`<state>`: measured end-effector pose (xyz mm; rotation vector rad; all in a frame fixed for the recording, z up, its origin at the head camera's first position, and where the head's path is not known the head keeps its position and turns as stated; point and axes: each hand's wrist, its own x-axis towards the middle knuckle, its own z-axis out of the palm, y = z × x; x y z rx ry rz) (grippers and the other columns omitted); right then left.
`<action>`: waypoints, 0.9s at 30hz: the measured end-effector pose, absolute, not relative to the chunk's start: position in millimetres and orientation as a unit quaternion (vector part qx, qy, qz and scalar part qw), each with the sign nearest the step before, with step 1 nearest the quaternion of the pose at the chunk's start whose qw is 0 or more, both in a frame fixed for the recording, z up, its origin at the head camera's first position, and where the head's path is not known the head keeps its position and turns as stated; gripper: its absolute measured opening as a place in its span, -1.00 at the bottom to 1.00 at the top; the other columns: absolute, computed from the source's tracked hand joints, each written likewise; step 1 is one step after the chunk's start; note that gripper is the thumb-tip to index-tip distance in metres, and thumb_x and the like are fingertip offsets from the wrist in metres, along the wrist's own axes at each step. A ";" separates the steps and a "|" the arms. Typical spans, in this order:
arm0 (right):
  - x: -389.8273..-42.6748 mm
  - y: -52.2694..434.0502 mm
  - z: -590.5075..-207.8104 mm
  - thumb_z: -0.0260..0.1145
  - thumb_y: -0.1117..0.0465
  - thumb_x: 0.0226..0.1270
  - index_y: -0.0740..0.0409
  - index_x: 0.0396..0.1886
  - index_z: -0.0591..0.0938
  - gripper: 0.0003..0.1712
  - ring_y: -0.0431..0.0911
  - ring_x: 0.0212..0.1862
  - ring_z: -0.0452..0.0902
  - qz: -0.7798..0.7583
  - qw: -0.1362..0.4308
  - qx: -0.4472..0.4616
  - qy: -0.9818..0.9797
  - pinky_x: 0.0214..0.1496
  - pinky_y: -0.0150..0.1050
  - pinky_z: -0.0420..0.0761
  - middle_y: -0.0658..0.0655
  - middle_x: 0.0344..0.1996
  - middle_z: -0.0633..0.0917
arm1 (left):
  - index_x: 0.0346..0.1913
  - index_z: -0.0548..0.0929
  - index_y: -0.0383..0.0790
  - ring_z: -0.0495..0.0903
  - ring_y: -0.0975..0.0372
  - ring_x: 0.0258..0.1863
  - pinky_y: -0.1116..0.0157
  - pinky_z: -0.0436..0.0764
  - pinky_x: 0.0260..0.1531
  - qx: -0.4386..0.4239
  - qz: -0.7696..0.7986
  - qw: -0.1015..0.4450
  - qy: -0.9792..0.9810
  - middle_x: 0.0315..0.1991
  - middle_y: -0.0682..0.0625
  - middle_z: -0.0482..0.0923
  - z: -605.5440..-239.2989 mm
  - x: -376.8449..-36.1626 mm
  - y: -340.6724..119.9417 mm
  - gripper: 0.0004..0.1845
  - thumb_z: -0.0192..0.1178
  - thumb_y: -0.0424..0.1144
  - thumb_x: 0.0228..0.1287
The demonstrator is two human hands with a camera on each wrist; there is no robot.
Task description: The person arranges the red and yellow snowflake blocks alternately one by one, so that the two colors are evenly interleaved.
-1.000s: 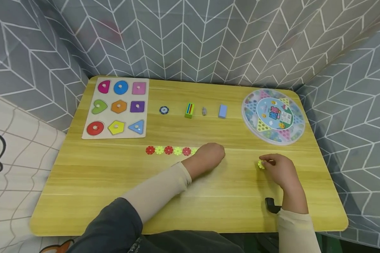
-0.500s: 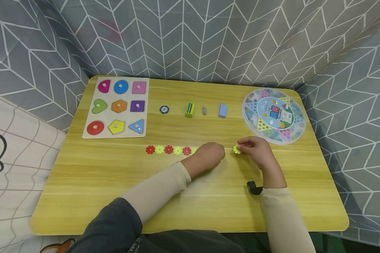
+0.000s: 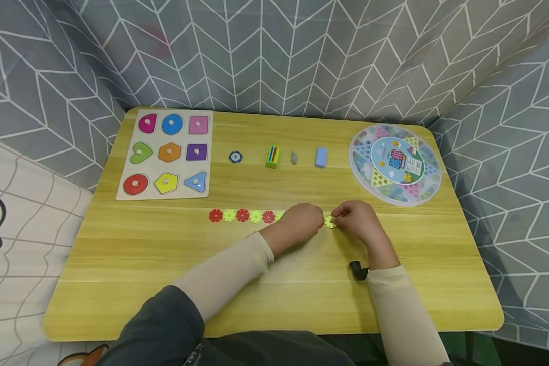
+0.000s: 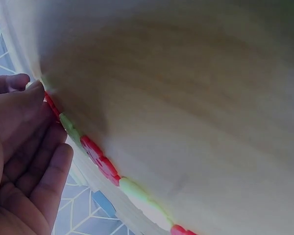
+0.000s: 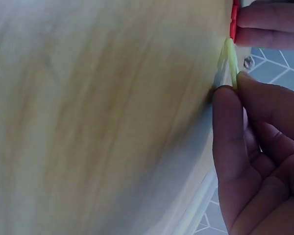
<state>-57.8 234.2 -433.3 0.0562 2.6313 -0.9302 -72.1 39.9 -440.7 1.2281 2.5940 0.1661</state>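
- The head view takes in the whole wooden surface (image 3: pixel 132 264): the right hand (image 3: pixel 359 222) holds a yellow-green flower disc (image 3: pixel 330 221) at its fingertips, just right of the left hand (image 3: pixel 302 223), near the middle of the surface.
- The right wrist view shows that grip up close: thumb and forefinger pinch the disc (image 5: pixel 229 62) by its edge, and it stands on edge against the wood. Beside it is a red disc (image 5: pixel 233 22), with the other hand's fingers (image 5: pixel 269 27) resting at it; the head view hides this red piece under the left hand.
- The left wrist view shows the left hand (image 4: pixel 19 147) with fingers fairly straight and close together, fingertips touching the end of the row of discs (image 4: pixel 100 161). Nothing is gripped there.
- Only the head view shows the row (image 3: pixel 242 216) as a straight line of alternating red and yellow-green flowers running left from the left hand.
- Only the head view shows the far things: a shape puzzle board (image 3: pixel 164 152) at the back left, a blue chip (image 3: pixel 235 157), a striped green block (image 3: pixel 272 157), a small grey piece (image 3: pixel 294 158), a light blue block (image 3: pixel 321 157), and a round game box (image 3: pixel 395 165) at the back right.
- A black wrist mount (image 3: pixel 358 270) sits at the right sleeve.
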 end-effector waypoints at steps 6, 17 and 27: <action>-57.3 226.9 -431.3 0.46 0.30 0.33 0.23 -0.27 0.78 -0.93 0.05 -0.24 0.64 -0.291 0.156 0.010 0.944 -0.07 0.01 0.59 0.13 -0.34 0.76 | -0.23 0.74 -0.09 0.66 0.21 -0.24 0.26 0.66 -0.15 0.426 0.055 0.131 0.894 -0.22 0.07 0.69 -441.1 -72.8 40.0 -0.93 0.27 -0.24 0.43; -56.8 222.3 -434.6 0.47 0.29 0.32 0.23 -0.32 0.75 -0.92 0.05 -0.30 0.60 -0.262 0.146 0.000 0.954 -0.11 0.04 0.58 0.11 -0.40 0.72 | -0.28 0.69 -0.12 0.66 0.19 -0.23 0.24 0.67 -0.18 0.424 0.061 0.138 0.893 -0.24 0.05 0.66 -439.7 -71.6 39.7 -0.89 0.33 -0.17 0.39; -52.2 225.6 -422.7 0.37 0.25 0.40 0.26 -0.21 0.75 -0.86 0.11 -0.20 0.63 -0.255 0.131 0.004 0.958 -0.04 0.08 0.59 0.16 -0.31 0.74 | -0.23 0.75 -0.17 0.65 0.17 -0.17 0.25 0.64 -0.09 0.405 0.125 0.123 0.897 -0.18 0.03 0.67 -424.4 -80.0 26.1 -0.89 0.26 -0.25 0.45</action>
